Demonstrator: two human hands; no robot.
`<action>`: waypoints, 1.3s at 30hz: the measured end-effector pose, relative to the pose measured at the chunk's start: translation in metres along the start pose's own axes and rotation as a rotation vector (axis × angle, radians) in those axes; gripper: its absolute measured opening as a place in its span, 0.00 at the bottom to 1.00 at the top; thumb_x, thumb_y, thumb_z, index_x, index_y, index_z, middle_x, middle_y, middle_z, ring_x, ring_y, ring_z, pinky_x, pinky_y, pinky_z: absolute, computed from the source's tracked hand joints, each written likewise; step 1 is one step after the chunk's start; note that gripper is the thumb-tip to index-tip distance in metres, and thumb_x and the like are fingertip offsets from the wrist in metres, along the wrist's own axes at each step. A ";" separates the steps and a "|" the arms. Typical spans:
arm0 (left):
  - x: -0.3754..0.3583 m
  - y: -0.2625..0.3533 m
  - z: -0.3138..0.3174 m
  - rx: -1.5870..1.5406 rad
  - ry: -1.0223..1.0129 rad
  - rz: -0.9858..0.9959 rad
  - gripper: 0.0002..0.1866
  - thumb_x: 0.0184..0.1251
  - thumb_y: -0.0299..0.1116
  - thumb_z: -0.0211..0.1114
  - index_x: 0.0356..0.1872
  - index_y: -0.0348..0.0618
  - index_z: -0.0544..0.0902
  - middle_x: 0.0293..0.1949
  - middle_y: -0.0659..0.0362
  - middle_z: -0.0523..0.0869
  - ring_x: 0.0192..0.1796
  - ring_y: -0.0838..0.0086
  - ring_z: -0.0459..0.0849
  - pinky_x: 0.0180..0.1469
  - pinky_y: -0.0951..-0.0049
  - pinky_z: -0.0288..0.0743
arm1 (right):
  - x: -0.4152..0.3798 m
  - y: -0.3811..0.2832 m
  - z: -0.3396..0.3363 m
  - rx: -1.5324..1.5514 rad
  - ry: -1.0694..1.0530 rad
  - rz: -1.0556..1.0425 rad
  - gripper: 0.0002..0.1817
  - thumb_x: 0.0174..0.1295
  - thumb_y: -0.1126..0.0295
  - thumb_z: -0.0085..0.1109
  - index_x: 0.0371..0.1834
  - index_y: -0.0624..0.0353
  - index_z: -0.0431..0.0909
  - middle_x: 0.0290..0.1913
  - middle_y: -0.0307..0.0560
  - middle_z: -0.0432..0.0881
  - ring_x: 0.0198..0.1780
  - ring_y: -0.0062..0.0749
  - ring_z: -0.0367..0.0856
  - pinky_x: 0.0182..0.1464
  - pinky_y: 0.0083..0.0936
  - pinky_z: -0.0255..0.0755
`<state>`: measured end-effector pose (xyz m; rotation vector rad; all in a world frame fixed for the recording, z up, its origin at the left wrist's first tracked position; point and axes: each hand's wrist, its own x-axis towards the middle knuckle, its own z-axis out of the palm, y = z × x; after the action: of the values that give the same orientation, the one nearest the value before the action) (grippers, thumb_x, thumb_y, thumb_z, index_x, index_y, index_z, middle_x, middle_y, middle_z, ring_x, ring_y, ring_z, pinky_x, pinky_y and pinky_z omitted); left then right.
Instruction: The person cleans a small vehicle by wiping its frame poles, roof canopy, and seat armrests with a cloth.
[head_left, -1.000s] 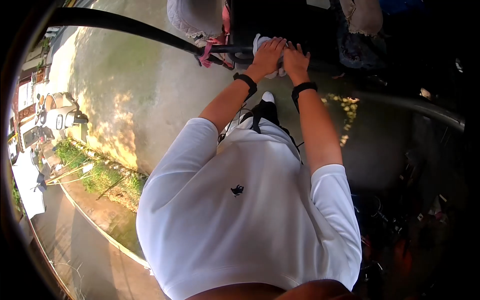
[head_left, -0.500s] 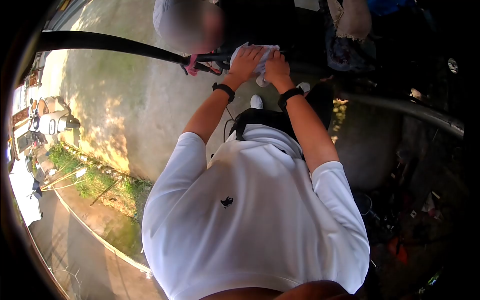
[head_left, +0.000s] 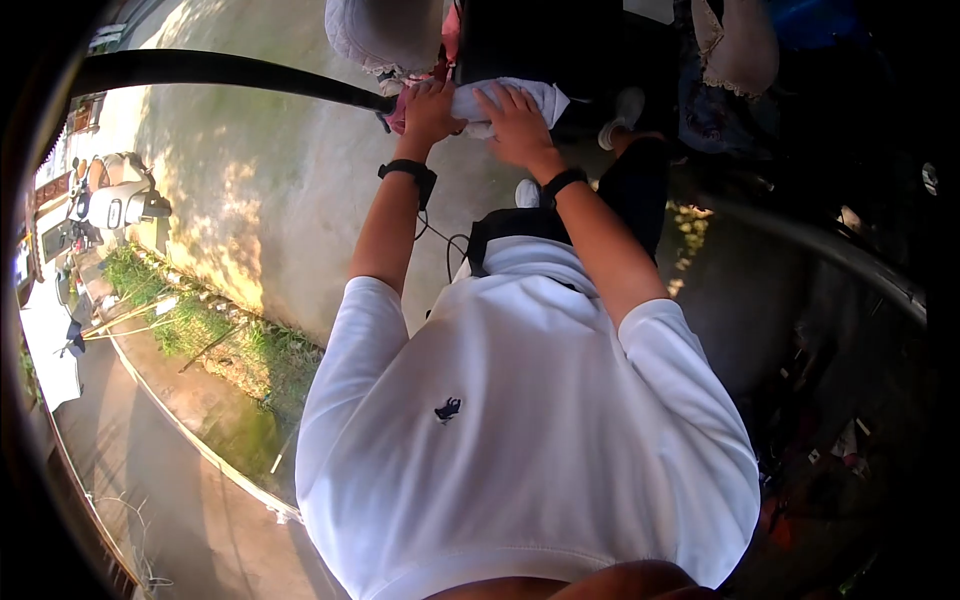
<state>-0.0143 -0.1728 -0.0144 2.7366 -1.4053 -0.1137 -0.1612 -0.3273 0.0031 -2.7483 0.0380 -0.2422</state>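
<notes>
A white cloth [head_left: 465,103] lies stretched sideways in front of me, at the top centre of the head view. My left hand [head_left: 431,115] is closed over its left end, beside a pink cloth [head_left: 397,118] at the end of a black pole. What lies under my left fingers is partly hidden. On the right part of the white cloth rests my right hand [head_left: 520,130], its fingers spread and lying flat. Black straps circle both wrists, and a thin cable hangs from the left one.
Just ahead is another person in a pale hat [head_left: 385,35]. The long black pole [head_left: 230,70] runs in from the left. A second person's pale hat [head_left: 735,45] shows at upper right. A white scooter [head_left: 115,205] stands far left, near a grassy strip [head_left: 220,345].
My left hand has slid left along the white cloth to the pink cloth, so my hands are farther apart. More of the white cloth shows between them. The person ahead's head has shifted up.
</notes>
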 end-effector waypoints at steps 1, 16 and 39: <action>0.001 0.006 -0.005 -0.044 0.008 -0.036 0.42 0.37 0.52 0.78 0.59 0.47 0.75 0.52 0.54 0.83 0.60 0.55 0.77 0.63 0.52 0.65 | -0.004 0.004 0.000 0.021 -0.002 0.008 0.43 0.53 0.65 0.67 0.76 0.48 0.60 0.72 0.53 0.65 0.73 0.48 0.62 0.76 0.45 0.50; 0.014 0.101 0.016 0.145 0.316 -0.068 0.28 0.47 0.39 0.74 0.53 0.49 0.76 0.56 0.58 0.77 0.62 0.64 0.73 0.65 0.55 0.60 | -0.016 0.064 -0.010 0.151 -0.252 0.023 0.58 0.43 0.60 0.76 0.79 0.48 0.51 0.77 0.45 0.57 0.78 0.44 0.54 0.76 0.50 0.46; 0.087 0.061 -0.016 -0.363 -0.678 0.022 0.28 0.31 0.49 0.78 0.36 0.42 0.89 0.39 0.47 0.89 0.47 0.54 0.88 0.49 0.62 0.81 | 0.058 0.106 -0.003 0.365 -0.837 0.252 0.37 0.40 0.66 0.77 0.59 0.60 0.76 0.52 0.55 0.85 0.55 0.48 0.83 0.55 0.36 0.77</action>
<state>-0.0117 -0.2788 0.0034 2.4599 -1.3411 -1.2540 -0.1042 -0.4305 -0.0242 -2.2459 0.1006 0.8735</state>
